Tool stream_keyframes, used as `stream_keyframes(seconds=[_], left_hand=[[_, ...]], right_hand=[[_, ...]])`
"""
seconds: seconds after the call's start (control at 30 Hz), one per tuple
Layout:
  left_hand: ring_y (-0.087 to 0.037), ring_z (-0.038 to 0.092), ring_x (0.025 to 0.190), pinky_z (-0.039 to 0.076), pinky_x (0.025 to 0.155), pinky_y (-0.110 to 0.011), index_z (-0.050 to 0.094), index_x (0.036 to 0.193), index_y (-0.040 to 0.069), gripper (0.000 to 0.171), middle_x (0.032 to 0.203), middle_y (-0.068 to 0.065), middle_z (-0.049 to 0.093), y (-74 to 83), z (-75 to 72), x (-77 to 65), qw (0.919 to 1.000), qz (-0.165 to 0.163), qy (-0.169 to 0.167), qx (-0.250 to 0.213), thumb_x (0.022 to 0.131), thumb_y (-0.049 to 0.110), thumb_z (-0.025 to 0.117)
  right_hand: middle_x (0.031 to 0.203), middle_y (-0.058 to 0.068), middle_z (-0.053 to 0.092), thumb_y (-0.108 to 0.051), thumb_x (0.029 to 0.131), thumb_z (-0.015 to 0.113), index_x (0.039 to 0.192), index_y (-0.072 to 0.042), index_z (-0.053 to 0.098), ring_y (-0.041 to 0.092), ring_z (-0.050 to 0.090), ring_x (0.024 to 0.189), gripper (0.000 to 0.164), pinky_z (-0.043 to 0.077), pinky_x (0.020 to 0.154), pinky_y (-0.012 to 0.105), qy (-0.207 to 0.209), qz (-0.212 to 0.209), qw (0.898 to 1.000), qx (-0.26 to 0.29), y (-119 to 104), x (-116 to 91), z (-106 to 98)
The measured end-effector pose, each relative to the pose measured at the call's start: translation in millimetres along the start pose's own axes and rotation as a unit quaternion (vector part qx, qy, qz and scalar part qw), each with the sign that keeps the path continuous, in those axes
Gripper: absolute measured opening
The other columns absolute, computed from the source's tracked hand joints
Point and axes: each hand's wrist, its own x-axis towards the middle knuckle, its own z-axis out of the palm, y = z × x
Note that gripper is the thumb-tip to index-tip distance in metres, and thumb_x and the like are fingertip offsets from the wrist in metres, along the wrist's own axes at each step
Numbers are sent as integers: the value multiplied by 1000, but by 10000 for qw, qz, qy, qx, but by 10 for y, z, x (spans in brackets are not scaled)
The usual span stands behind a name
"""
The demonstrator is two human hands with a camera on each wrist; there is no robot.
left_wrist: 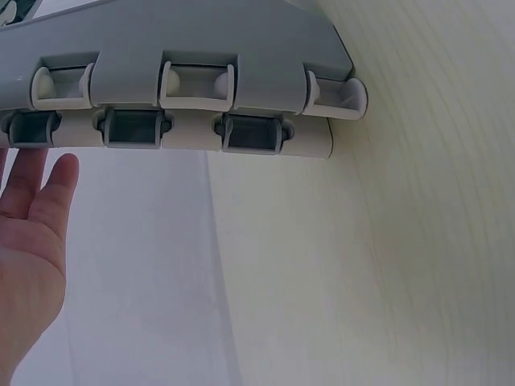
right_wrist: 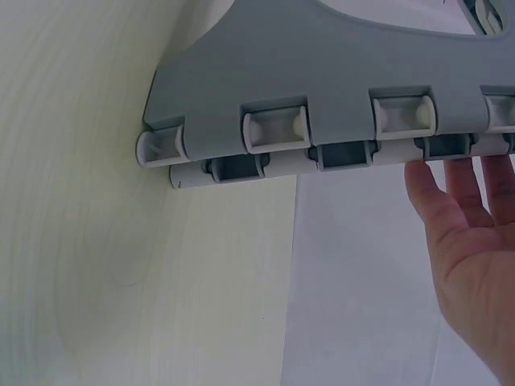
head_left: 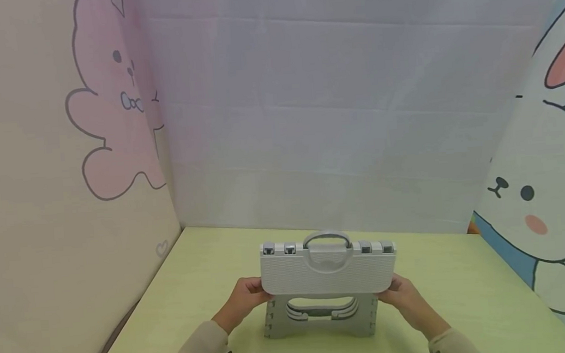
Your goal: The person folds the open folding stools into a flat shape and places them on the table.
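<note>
A light grey folding step stool (head_left: 289,277) stands on the table, partly folded, its textured top panel tilted toward me. A carry handle (head_left: 327,233) arches over the panel's upper edge. Below the panel shows a leg panel (head_left: 318,328) with an oval opening. My left hand (head_left: 245,298) holds the stool's left side at the panel's lower corner; my right hand (head_left: 403,295) does likewise on the right. In the left wrist view, fingers of the left hand (left_wrist: 32,249) reach the hinged side edge. Right-hand fingers (right_wrist: 463,189) touch the opposite hinged edge in the right wrist view.
The stool is on a pale yellow table (head_left: 214,258). A white sheet (head_left: 327,113) hangs behind it. Side walls carry a pink cartoon bear (head_left: 115,100) on the left and a white rabbit (head_left: 543,180) on the right.
</note>
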Motion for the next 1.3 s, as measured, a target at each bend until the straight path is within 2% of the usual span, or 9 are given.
stream_keyframes(seconds=[0.1, 0.27, 0.57, 0.73, 0.83, 0.97, 1.07, 1.2, 1.3], left_hand=[[-7, 64, 95, 52, 86, -36, 53, 116, -21, 35, 115, -35, 58, 8, -4, -1, 10000, -42, -18, -30, 86, -5, 61], [-5, 64, 93, 52, 86, -34, 51, 115, -22, 36, 115, -36, 58, 23, -4, -8, 10000, -3, -76, -17, 85, -5, 60], [-13, 65, 100, 51, 88, -41, 53, 118, -19, 35, 117, -30, 60, 58, -1, -4, 9998, -65, -94, 137, 88, -1, 61], [-19, 65, 103, 51, 88, -42, 54, 118, -18, 35, 117, -31, 59, 65, -2, 3, 9998, -51, -122, 148, 88, -2, 62], [-16, 65, 100, 51, 88, -42, 54, 117, -19, 34, 117, -33, 59, 64, -8, 6, 9998, -89, -110, 120, 87, -3, 61], [-10, 64, 97, 51, 88, -40, 54, 116, -20, 34, 116, -33, 59, 60, -12, 11, 9998, -102, -104, 131, 87, -4, 61], [-10, 65, 97, 52, 88, -40, 54, 115, -20, 34, 115, -32, 60, 57, -15, 15, 9997, -95, -80, 192, 87, -3, 62], [-14, 65, 100, 51, 89, -41, 56, 114, -18, 33, 115, -29, 61, 41, -14, 17, 9995, -158, -25, 265, 87, 0, 62], [-17, 64, 102, 50, 90, -43, 57, 114, -17, 33, 115, -27, 62, 26, -10, 12, 9994, -241, -10, 263, 87, 2, 63]], right_hand=[[121, 3, 63, -10, 93, 57, 132, 17, 38, 1, 58, 103, 51, 47, 89, 27, -1, 76, 9999, 78, 16, 0, -2], [115, -12, 63, -10, 94, 55, 132, 17, 38, 2, 58, 104, 49, 47, 88, 26, -86, 28, 9998, 204, 42, -3, -6], [113, -16, 63, -11, 95, 54, 131, 14, 42, 2, 58, 104, 45, 47, 89, 29, -128, -79, 9998, 146, 38, -8, -14], [112, -19, 63, -11, 96, 52, 130, 7, 47, 3, 58, 105, 38, 48, 89, 27, -233, -162, 9993, 256, 41, -18, -18], [113, -17, 63, -11, 96, 52, 131, 10, 45, 3, 58, 104, 41, 48, 90, 29, -227, -144, 9993, 266, 40, -16, -14], [118, -9, 62, -13, 96, 53, 132, 16, 38, 3, 58, 104, 49, 48, 92, 37, -135, -84, 9997, 159, 39, -10, -7], [121, -3, 62, -13, 96, 53, 133, 16, 36, 3, 58, 104, 50, 48, 93, 41, -79, -79, 9999, 57, 33, -7, -1], [124, 6, 62, -13, 95, 54, 133, 16, 37, 2, 58, 104, 51, 48, 93, 39, -37, -77, 10000, -19, 23, 0, 5], [130, 19, 56, -12, 94, 55, 135, 16, 35, 1, 58, 104, 54, 48, 92, 37, -2, -46, 10000, 64, 32, 12, 18]])
